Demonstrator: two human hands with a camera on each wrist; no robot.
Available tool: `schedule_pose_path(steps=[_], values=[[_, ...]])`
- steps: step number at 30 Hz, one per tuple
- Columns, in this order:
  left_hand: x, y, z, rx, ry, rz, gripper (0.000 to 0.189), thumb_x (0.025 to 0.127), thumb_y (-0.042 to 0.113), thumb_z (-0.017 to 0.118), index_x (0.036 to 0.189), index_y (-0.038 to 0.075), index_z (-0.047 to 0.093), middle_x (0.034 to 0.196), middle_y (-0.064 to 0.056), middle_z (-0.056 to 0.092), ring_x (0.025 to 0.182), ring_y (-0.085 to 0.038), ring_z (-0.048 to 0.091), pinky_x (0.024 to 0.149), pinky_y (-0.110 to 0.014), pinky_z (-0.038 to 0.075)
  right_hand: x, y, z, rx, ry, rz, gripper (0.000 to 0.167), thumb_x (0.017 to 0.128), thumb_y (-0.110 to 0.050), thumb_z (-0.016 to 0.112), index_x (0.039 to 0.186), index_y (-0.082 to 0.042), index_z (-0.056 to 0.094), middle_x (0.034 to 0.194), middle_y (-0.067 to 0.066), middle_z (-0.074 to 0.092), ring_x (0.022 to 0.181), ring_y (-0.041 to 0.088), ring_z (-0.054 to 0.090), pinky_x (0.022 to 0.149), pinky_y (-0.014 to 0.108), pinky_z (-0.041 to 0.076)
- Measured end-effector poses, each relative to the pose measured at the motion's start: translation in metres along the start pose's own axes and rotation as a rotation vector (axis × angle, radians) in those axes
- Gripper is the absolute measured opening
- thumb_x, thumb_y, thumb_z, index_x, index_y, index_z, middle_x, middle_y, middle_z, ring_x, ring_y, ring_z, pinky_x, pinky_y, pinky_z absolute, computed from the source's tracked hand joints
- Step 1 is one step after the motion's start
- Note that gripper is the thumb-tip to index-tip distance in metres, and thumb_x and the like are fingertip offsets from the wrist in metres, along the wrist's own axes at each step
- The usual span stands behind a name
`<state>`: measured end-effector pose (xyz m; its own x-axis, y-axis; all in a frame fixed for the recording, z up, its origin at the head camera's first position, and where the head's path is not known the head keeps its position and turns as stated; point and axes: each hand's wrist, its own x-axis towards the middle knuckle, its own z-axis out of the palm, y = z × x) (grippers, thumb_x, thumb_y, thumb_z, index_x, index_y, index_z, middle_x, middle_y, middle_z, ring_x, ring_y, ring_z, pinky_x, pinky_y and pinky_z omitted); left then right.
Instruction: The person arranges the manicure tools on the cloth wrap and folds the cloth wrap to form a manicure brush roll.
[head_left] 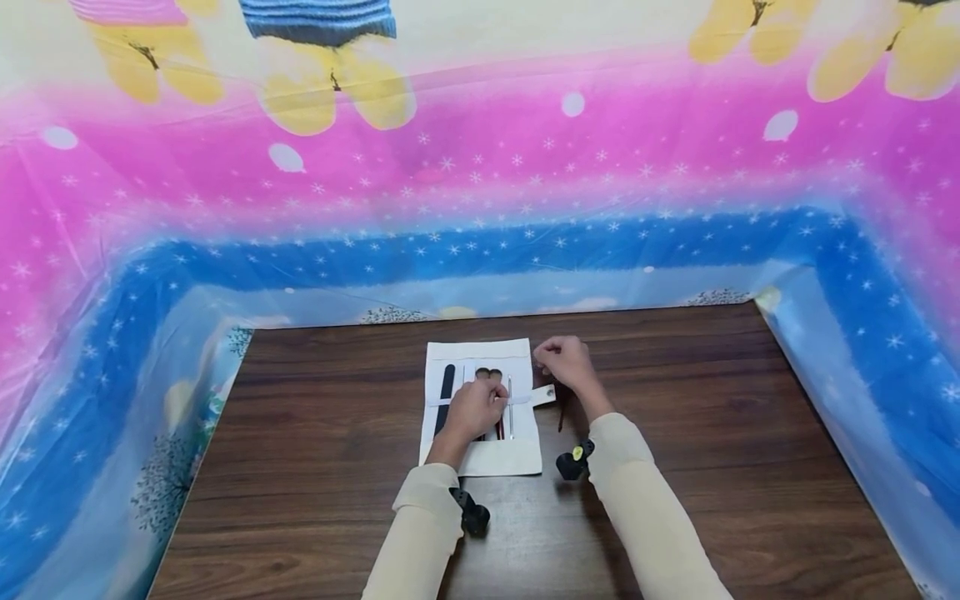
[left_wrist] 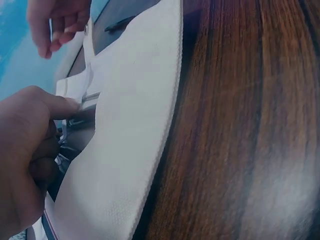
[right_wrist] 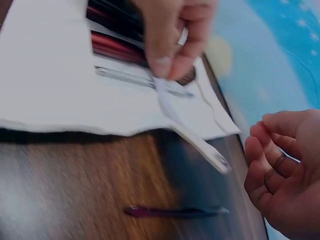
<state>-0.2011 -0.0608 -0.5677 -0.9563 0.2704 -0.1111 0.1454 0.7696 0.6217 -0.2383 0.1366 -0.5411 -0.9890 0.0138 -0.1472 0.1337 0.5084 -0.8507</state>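
Note:
A white fabric case (head_left: 480,458) lies unfolded on the table, with a white elastic band across its middle. My left hand (head_left: 477,408) is over the case and pinches the band (right_wrist: 164,97) between thumb and finger. Under the band are a flat black strip (head_left: 447,382), dark red-handled pieces (right_wrist: 112,46) with rounded brown tops, and a slim silver pen-like stick (right_wrist: 127,76). My right hand (head_left: 566,362) hovers by the case's upper right corner, fingers loosely bent, nothing in them. Beneath it a tab with a metal snap (head_left: 545,395) sticks out from the case's edge.
A dark red pen (right_wrist: 172,212) lies on the wooden table (head_left: 322,467), right of the case and close to my right forearm. Printed cloth (head_left: 480,250) hangs along the table's back and sides. Black wrist cameras (head_left: 474,515) are strapped at both cuffs.

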Motion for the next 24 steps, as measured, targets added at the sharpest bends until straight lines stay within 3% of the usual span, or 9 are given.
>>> schedule_pose_path(steps=[5,10,13,17,20,24], values=[[-0.004,0.002,0.001,-0.046,0.012,-0.007,0.015,0.098,0.021,0.064,0.104,0.015,0.076,0.066,0.001,0.06,0.056,-0.013,0.047,0.06,-0.031,0.042,-0.005,0.01,-0.015,-0.026,0.081,0.024,0.02,0.1,-0.014,0.06,0.101,-0.002,0.075,0.091,0.014,0.074,0.076,0.018,0.069,0.069,0.027,0.053],[-0.004,0.003,0.002,-0.047,0.004,0.005,0.019,0.098,0.027,0.066,0.111,0.019,0.077,0.057,0.004,0.047,0.05,-0.012,0.038,0.051,-0.028,0.032,-0.011,0.024,-0.024,-0.127,0.095,0.088,0.022,0.1,-0.015,0.06,0.1,-0.002,0.077,0.092,0.015,0.075,0.076,0.019,0.07,0.069,0.027,0.051],[-0.004,0.005,0.002,0.003,-0.009,0.008,0.021,0.098,0.03,0.067,0.113,0.021,0.077,0.06,0.004,0.056,0.051,-0.011,0.043,0.051,-0.028,0.034,-0.015,0.029,-0.027,-0.204,0.072,0.11,0.021,0.099,-0.014,0.061,0.098,-0.002,0.078,0.092,0.015,0.076,0.074,0.019,0.07,0.067,0.028,0.052],[-0.003,0.008,0.003,0.058,-0.027,-0.013,0.02,0.097,0.03,0.068,0.112,0.021,0.077,0.079,0.001,0.073,0.062,-0.01,0.058,0.06,-0.031,0.045,-0.019,0.03,-0.026,-0.262,0.026,0.163,0.019,0.097,-0.017,0.066,0.095,-0.003,0.079,0.086,0.011,0.076,0.071,0.016,0.07,0.067,0.03,0.052],[-0.003,0.009,0.004,0.076,-0.027,-0.031,0.018,0.097,0.03,0.069,0.111,0.021,0.077,0.089,0.0,0.076,0.07,-0.011,0.062,0.066,-0.033,0.049,-0.02,0.029,-0.023,-0.285,0.002,0.23,0.02,0.094,-0.023,0.071,0.09,-0.004,0.079,0.08,0.008,0.076,0.07,0.014,0.069,0.066,0.029,0.05],[-0.003,0.013,0.005,0.089,-0.013,-0.053,0.018,0.097,0.029,0.069,0.11,0.021,0.077,0.088,0.0,0.075,0.068,-0.011,0.06,0.064,-0.034,0.048,-0.02,0.028,-0.022,-0.313,-0.019,0.278,0.021,0.092,-0.025,0.075,0.083,-0.006,0.078,0.072,0.005,0.074,0.067,0.016,0.067,0.067,0.03,0.047]])
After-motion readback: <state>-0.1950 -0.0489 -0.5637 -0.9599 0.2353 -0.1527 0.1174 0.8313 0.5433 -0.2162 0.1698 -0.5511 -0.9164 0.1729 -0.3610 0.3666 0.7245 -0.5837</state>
